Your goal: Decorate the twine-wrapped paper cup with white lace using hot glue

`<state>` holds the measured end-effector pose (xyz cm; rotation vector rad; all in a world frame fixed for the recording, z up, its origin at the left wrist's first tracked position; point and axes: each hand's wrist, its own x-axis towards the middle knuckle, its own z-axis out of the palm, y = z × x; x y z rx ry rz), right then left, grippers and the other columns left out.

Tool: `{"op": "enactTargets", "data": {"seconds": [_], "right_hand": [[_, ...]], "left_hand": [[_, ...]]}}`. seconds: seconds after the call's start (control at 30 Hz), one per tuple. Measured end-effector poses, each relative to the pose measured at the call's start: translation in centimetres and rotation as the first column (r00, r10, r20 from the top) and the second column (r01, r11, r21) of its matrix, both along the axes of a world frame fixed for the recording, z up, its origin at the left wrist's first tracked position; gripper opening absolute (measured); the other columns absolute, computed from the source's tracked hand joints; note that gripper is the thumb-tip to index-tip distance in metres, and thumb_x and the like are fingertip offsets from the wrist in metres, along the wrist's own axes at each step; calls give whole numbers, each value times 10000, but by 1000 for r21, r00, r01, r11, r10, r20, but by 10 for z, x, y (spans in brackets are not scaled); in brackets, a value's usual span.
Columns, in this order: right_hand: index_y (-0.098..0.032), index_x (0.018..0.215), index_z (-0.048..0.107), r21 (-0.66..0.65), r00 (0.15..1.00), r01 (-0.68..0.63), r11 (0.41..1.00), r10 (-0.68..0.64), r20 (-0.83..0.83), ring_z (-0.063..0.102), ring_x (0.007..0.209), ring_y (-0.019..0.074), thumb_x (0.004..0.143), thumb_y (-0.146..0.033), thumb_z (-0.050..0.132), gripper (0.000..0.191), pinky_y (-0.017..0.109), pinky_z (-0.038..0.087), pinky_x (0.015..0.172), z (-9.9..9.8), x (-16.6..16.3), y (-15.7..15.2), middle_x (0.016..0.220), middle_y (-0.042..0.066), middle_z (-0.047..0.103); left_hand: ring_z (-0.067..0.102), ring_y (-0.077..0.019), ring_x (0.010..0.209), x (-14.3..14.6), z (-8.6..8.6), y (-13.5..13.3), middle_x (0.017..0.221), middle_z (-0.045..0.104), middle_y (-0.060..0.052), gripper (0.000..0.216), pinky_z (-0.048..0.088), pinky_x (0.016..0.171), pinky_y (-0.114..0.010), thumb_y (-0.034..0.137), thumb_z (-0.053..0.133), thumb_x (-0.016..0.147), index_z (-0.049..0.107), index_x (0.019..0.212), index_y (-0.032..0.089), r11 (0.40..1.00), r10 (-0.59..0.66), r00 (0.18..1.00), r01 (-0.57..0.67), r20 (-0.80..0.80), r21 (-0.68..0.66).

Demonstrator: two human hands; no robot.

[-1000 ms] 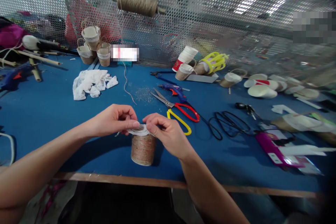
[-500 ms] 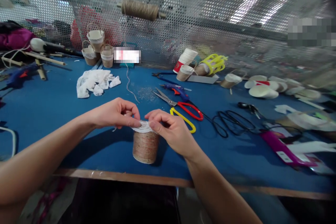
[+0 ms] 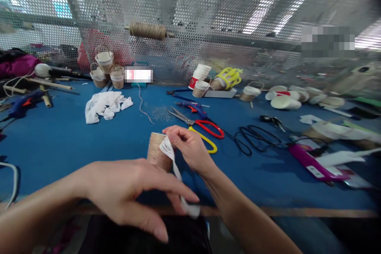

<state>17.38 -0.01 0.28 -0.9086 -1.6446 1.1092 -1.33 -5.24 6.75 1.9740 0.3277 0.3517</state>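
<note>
A twine-wrapped cup [image 3: 156, 151] stands on the blue table near its front. At the cup's rim, my right hand [image 3: 190, 145] pinches a white lace strip [image 3: 167, 147] between thumb and fingers. The strip hangs from there past the cup's right side, down to the table's front edge. My left hand [image 3: 127, 190] is in front of the cup, hiding its lower part. Its thumb is apart from its stretched fingers, whose tips are close to the strip's loose end. Whether they touch it I cannot tell.
Red-and-yellow-handled scissors [image 3: 193, 122] and a blue glue gun [image 3: 193, 108] lie behind my right hand. Crumpled white lace [image 3: 104, 105] is at the left. Small twine baskets [image 3: 117, 77] stand at the back left; a black cable [image 3: 256, 135] coils at the right.
My left hand has let go of the lace at the rim and come down toward the table's front edge. The strip now hangs loose on the right. My right hand still pinches at the rim.
</note>
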Motion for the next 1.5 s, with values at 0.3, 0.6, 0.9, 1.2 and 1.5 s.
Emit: {"op": "enactTargets", "data": {"seconds": [0.3,0.6,0.9,1.2,1.5], "right_hand": [[-226,625,593,76,978,72,994,-56,-199,588,879,182,769,-446,611,264,348,435,826,-3,-5,-2,754,15,618],[-215,919,563,249,952,289,924,-304,23,557,1003,203,843,-391,512,198,402,406,903,22,3,-8,1023,71,606],[-189,827,500,77,979,170,982,-178,101,554,744,145,773,-380,588,218,307,460,671,31,-5,-2,859,44,587],[-186,813,540,-70,998,59,996,-60,-9,506,655,122,790,-435,564,251,277,423,621,21,0,3,721,6,562],[-188,743,558,-292,989,-73,954,31,-147,512,636,100,719,-376,660,215,252,415,631,4,0,-1,661,-24,566]], "left_hand": [[584,-219,908,-8,-45,49,978,613,-92,719,468,767,-344,410,716,639,403,1226,136,761,617,787,-606,-32,-231],[562,-234,955,4,-50,49,1027,584,-87,628,448,824,-351,315,776,578,417,1067,151,654,682,731,-597,19,-464],[573,-240,1003,-6,-38,57,1161,588,-123,550,444,835,-335,296,733,664,475,1129,155,701,625,772,-491,113,-517],[616,-215,924,-5,-58,63,1111,636,-115,484,459,793,-286,330,701,677,554,1103,152,575,666,724,-347,177,-741],[630,-212,794,3,-65,53,881,705,-91,344,458,761,-312,347,655,677,651,923,107,452,703,688,-240,178,-859]]}}
